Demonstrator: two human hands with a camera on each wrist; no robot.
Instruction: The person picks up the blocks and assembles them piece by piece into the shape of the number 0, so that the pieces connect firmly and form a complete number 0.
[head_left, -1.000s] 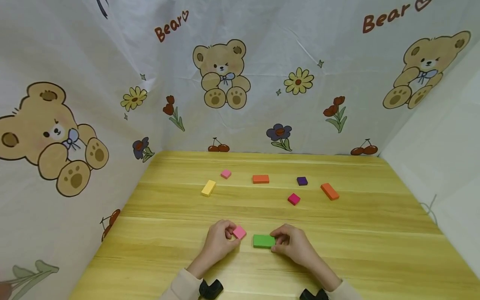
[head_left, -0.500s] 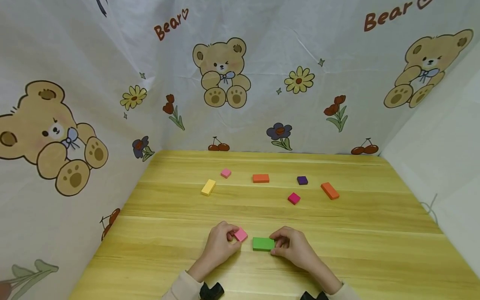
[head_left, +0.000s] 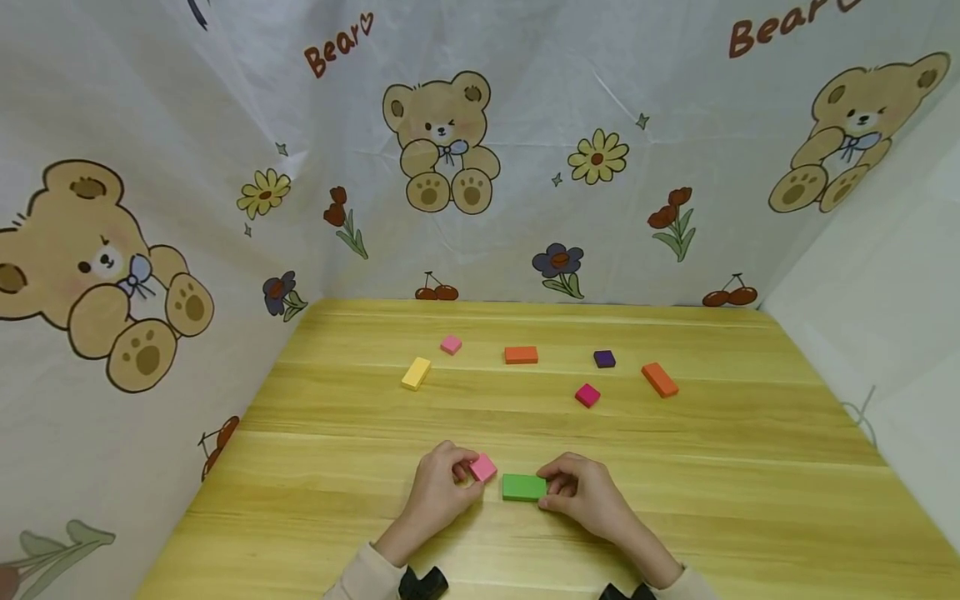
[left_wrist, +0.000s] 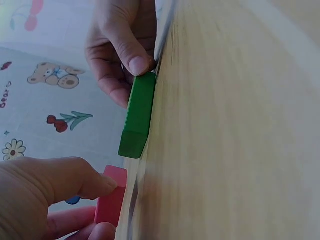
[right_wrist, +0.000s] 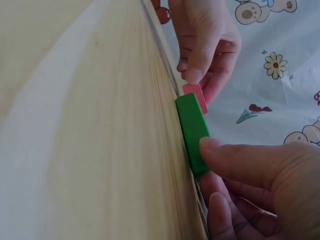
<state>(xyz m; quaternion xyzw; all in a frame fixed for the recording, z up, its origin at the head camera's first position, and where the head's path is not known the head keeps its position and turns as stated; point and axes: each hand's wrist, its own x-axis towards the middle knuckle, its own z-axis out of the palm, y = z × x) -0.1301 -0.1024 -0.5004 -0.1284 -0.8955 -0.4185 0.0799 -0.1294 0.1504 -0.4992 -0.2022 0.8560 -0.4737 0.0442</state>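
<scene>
Between thumb and fingers, my left hand (head_left: 441,483) pinches a small pink square block (head_left: 483,468), turned cornerwise in the head view. To its right, my right hand (head_left: 585,490) pinches the right end of a green rectangular block (head_left: 523,487). A narrow gap parts the two blocks in the head view. The left wrist view has the pink block (left_wrist: 112,196) under the left thumb, with the green block (left_wrist: 138,115) beyond it. In the right wrist view the green block (right_wrist: 193,132) partly covers the pink block (right_wrist: 195,95).
Farther back on the wooden table (head_left: 337,467) lie a yellow block (head_left: 416,374), a pink block (head_left: 451,344), an orange block (head_left: 521,355), a purple block (head_left: 604,359), a magenta block (head_left: 588,396) and another orange block (head_left: 660,380). A bear-print cloth (head_left: 510,167) hangs behind.
Over the last second the pink block has moved slightly right in my left hand and the green block slightly left and nearer me, narrowing the gap. Both grips look the same.
</scene>
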